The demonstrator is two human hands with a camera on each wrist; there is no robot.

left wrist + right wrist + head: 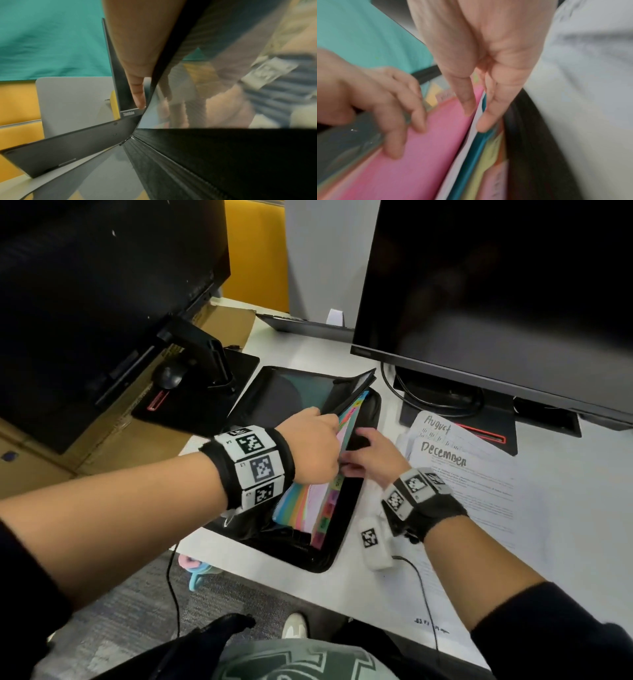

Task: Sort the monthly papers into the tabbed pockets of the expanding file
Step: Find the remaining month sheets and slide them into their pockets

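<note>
On the white desk (342,587) an open expanding file (337,556) lies; left hand (310,445) grips pink dividers back, right hand (481,83) pinches a thin, floppy-looking white sheet (471,136), probably best held near its top edge.

White desk (565,508): file (342,549), papers (479,491), monitors (496,285).

Two monitors (496,285), perhaps three papers (462,474)
</note>
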